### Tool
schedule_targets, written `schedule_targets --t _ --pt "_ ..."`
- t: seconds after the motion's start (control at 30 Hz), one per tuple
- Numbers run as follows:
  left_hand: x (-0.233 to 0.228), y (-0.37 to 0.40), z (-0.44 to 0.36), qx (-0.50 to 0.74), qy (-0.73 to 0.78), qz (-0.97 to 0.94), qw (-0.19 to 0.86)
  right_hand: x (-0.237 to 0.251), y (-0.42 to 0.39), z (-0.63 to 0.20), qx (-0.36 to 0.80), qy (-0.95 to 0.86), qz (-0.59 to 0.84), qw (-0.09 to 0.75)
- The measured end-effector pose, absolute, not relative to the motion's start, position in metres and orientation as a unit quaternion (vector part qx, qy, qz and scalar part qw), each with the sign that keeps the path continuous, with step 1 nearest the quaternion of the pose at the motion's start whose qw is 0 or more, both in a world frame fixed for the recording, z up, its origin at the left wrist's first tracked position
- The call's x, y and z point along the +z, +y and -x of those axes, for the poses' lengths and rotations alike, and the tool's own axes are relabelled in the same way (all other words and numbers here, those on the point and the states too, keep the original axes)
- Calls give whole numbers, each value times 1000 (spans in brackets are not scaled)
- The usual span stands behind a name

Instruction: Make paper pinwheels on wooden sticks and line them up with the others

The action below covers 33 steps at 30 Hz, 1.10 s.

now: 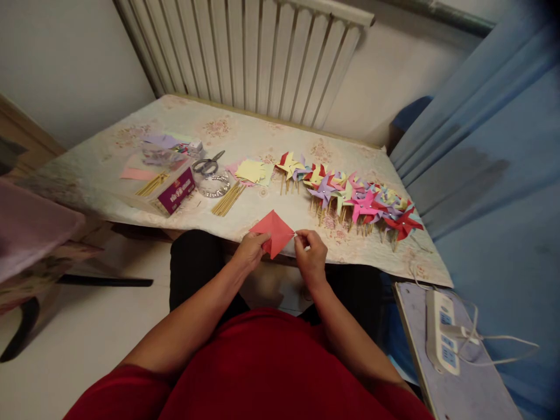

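A red square of paper (274, 231), folded into a pinwheel shape, is held at the near edge of the table (245, 131). My left hand (250, 251) pinches its lower left corner. My right hand (310, 252) grips its right corner, fingers closed on it; something thin and pale shows between the fingertips. Behind the paper lies a row of finished paper pinwheels (350, 195) on wooden sticks, in red, pink, purple and yellow.
A stack of yellow paper squares (252, 171), scissors (207, 165), loose wooden sticks (228, 199), a purple box (176, 189) and pink paper (137, 174) lie to the left. A radiator (245, 52) stands behind. A power strip (443, 330) rests at the right.
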State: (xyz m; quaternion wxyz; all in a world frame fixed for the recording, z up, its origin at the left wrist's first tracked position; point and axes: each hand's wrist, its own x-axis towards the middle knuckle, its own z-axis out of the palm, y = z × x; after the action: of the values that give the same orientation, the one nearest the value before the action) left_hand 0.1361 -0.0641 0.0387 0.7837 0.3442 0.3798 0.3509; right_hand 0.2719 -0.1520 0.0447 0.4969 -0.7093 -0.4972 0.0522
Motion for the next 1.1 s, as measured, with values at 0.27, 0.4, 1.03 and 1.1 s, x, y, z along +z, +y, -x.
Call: schedule_targets --t 0.27,0.4,1.03,1.1 --pt "43 -66 -135 371 348 -333 794 18 -166 -252 101 -599 646 462" --pt "43 -68 -135 380 352 -341 785 20 -160 -249 143 -573 650 479" --pt "27 -70 -137 379 355 -409 751 42 -139 -235 390 -301 657 571" --pt "25 -69 -137 375 369 -422 738 41 -137 -235 387 -298 655 576"
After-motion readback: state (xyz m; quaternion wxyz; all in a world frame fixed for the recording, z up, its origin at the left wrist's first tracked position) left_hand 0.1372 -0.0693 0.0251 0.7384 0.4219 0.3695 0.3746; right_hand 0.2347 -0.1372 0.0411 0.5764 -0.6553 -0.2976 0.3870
